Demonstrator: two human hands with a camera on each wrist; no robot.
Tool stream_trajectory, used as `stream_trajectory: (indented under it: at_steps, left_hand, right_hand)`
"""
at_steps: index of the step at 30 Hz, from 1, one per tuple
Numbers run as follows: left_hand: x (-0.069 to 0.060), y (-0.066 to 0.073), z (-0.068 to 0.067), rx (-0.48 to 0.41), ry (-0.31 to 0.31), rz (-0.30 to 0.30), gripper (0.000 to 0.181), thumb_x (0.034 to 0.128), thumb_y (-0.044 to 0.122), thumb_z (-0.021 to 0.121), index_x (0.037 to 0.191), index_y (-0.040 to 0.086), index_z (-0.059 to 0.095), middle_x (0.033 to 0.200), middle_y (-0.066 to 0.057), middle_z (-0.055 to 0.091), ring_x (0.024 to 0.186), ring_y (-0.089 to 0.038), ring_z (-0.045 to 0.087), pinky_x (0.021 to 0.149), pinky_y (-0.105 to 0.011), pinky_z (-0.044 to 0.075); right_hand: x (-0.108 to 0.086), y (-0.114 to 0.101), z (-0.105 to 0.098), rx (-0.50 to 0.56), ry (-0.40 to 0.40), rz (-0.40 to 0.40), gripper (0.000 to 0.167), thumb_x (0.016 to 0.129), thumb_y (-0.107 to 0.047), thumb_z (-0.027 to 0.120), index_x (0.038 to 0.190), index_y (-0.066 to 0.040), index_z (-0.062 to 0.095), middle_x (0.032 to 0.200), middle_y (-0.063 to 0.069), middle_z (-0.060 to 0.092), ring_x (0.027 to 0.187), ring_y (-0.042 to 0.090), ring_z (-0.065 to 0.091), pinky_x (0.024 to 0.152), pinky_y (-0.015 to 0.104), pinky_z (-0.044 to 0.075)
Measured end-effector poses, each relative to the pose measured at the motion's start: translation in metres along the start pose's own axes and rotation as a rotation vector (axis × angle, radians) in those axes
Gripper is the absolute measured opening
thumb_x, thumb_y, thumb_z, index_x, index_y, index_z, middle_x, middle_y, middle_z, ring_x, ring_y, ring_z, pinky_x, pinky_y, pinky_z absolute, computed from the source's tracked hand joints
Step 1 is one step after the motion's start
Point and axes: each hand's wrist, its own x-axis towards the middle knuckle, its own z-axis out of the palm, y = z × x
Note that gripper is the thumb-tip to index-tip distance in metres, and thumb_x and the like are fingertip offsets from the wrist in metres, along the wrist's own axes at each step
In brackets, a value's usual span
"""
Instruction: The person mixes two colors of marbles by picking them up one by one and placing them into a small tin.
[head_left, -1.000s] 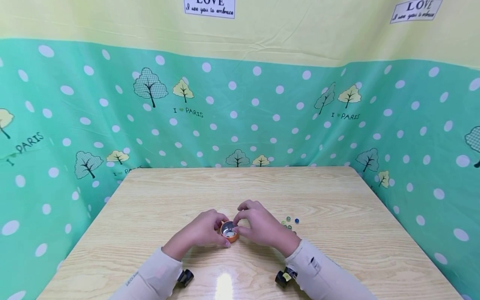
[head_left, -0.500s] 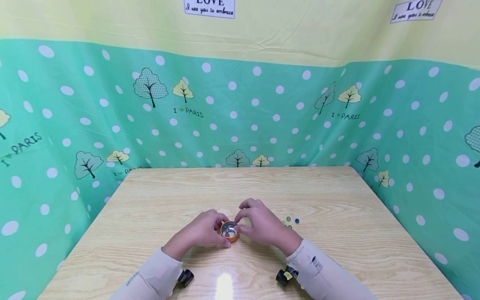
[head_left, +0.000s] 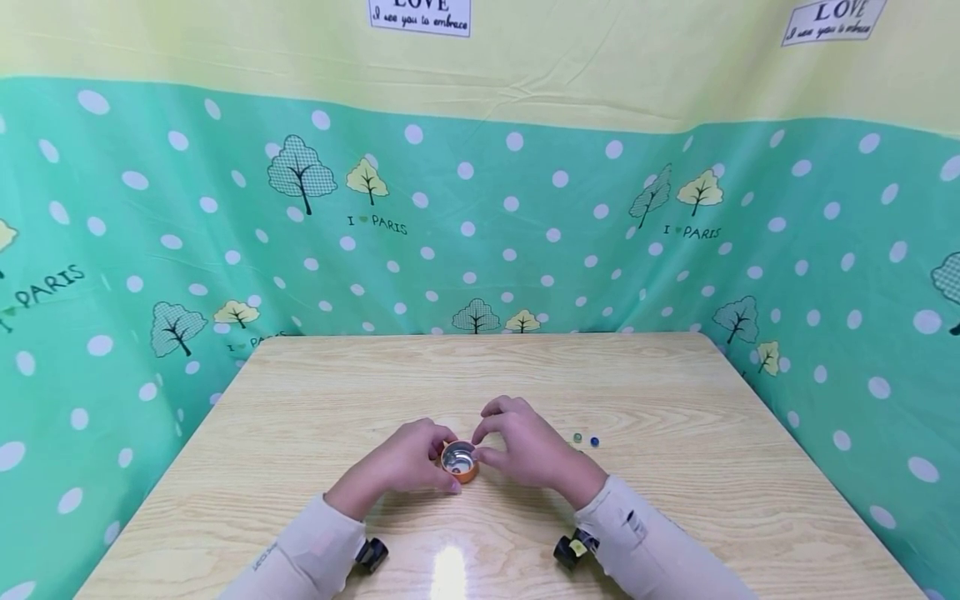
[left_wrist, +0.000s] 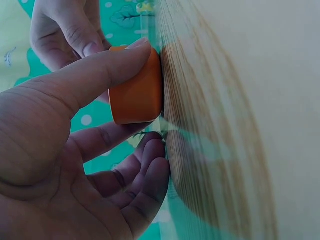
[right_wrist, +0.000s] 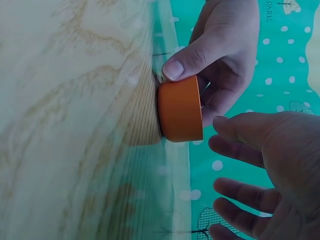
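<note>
A person's left hand [head_left: 408,458] is grasping a small round orange cup with a shiny metallic inside [head_left: 467,477], the thumb lying along the near side of its wall and the fingers curling round the other side. The cup is standing upright on a pale wood-grain table [head_left: 360,375], its mouth facing up, near the middle of the table's front half. Something small and round [head_left: 456,471] is lying low inside the cup — too small to make out clearly.

The right hand [head_left: 521,450] is hovering at the opposite side of the cup. Its thumb and index fingertips are pointing at the rim, and its other fingers are spreading loosely apart, released and visibly gripping nothing; whether a fingertip is touching the rim cannot be told.

Beyond the right hand, a small green glass-like marble [head_left: 577,437] and a dark blue glass-like marble [head_left: 595,442] are lying close together on the table, apart from the cup.

Pale long sleeves [head_left: 645,542] are covering both forearms, and a small black device [head_left: 371,554] is showing beneath each wrist. Behind the table, a green cloth backdrop with white dots and printed trees [head_left: 525,200] is hanging, its upper band pale yellow.
</note>
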Motion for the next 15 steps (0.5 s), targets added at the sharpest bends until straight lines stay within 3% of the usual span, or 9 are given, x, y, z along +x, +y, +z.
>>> stream_trajectory:
  at_steps: [15]
  left_hand:
    - [0.000, 0.000, 0.000, 0.041, 0.015, 0.006, 0.049, 0.0705, 0.032, 0.096, 0.109, 0.012, 0.072, 0.097, 0.000, 0.062, 0.088, -0.018, 0.056, 0.077, -0.037, 0.048]
  right_hand:
    - [0.001, 0.007, -0.014, 0.022, -0.034, 0.059, 0.009, 0.092, -0.034, 0.079, 0.100, -0.028, 0.080, 0.132, 0.002, 0.062, 0.126, 0.026, 0.055, 0.106, 0.047, 0.048]
